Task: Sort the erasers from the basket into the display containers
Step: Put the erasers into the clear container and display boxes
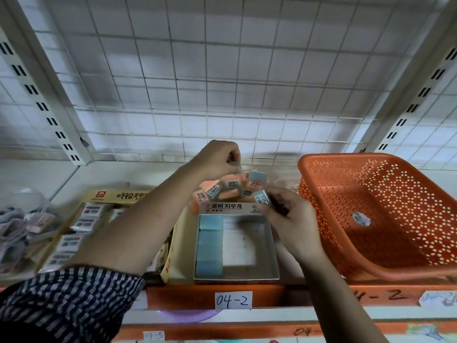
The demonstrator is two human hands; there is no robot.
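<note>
A pile of loose erasers (222, 190), blue and pink with barcode stickers, lies behind a white display box (270, 246). Inside the box a column of blue erasers (210, 246) lines the left wall. My left hand (217, 159) reaches over the pile and pinches a blue eraser (235, 165) at its fingertips. My right hand (289, 219) holds another blue eraser (262, 198) above the box's back right corner. The orange perforated basket (371, 209) stands to the right with only a round sticker on its floor.
A yellow display box (86, 219) with white wrapped erasers sits at the left, partly behind my left forearm. A clear container (22, 219) with pale items is at the far left. A wire grid panel backs the shelf. The shelf edge carries a label "04-2" (232, 300).
</note>
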